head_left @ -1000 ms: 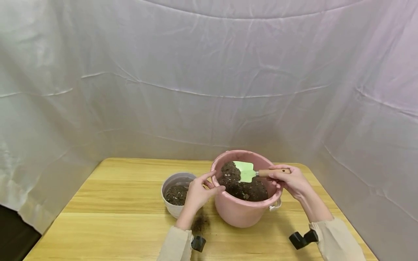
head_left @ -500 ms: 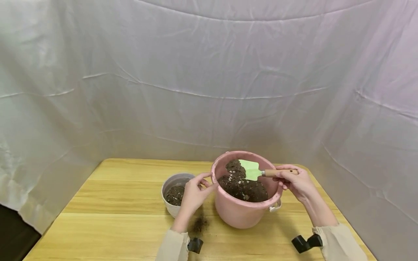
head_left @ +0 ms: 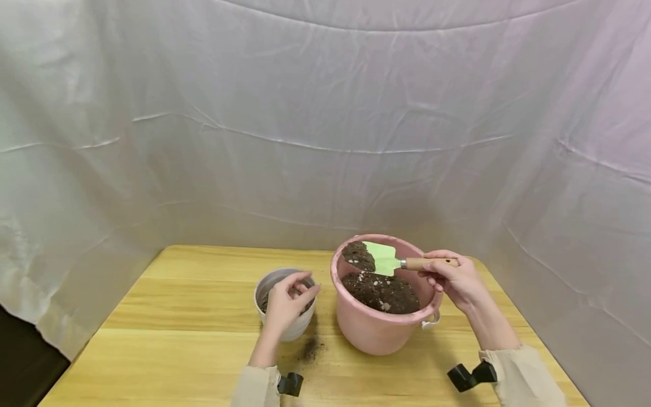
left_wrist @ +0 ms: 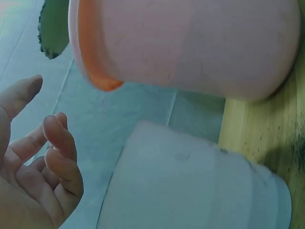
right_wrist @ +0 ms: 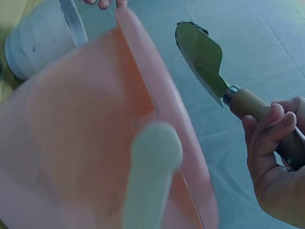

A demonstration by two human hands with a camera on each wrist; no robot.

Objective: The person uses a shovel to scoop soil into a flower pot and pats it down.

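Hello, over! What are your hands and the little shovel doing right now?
Right hand grips trowel, loaded with soil, above pink bucket. Left hand open over white pot, holding nothing. Spilled soil on table between pot and bucket. Path clear.

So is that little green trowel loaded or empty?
Loaded: the green trowel with wooden handle carries dark soil above the pink bucket.

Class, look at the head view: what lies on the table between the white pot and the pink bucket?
In the head view, bare wooden table separates the white pot and pink bucket; a small patch of spilled soil lies at the gap's near end.
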